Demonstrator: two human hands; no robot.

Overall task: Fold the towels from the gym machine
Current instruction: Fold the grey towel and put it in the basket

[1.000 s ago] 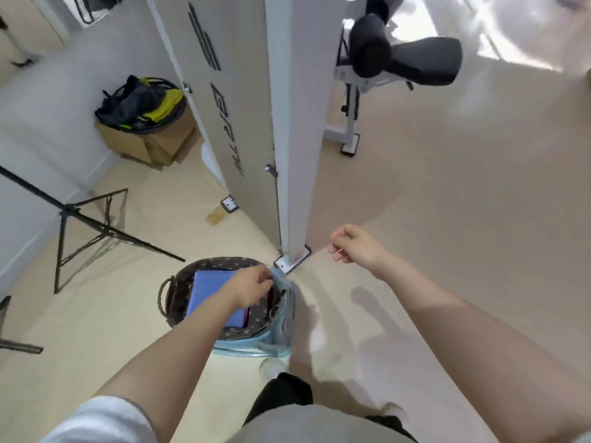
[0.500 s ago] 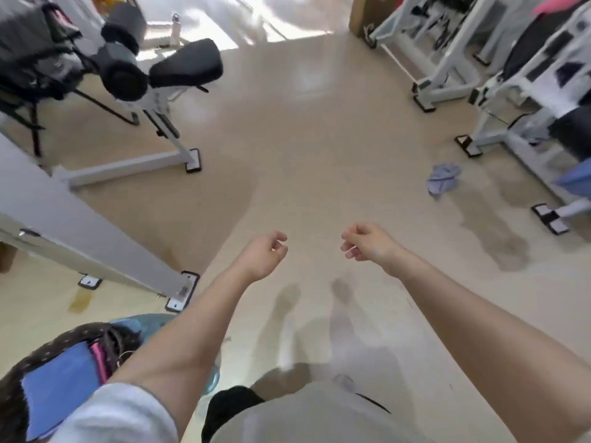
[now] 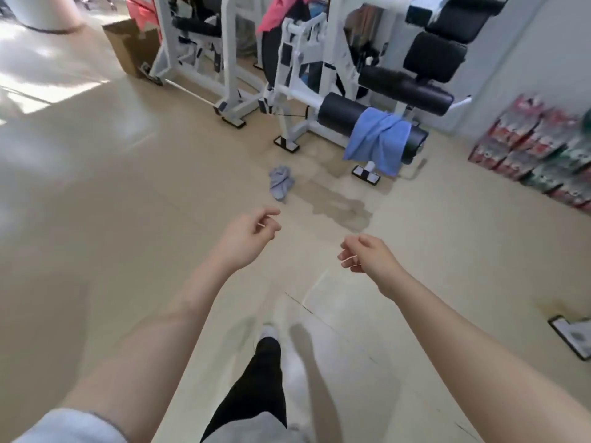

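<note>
Both hands, left hand (image 3: 248,233) and right hand (image 3: 364,255), hang loosely curled and empty. A blue towel (image 3: 375,139) drapes the machine's roller (image 3: 339,111) well ahead; a crumpled cloth (image 3: 280,182) lies nearer. Nothing visible is folded yet.

Glossy beige vinyl floor (image 3: 128,219) — crumpled grey-blue cloth (image 3: 280,185) on it, near white steel gym machine (image 3: 307,91) feet.
</note>
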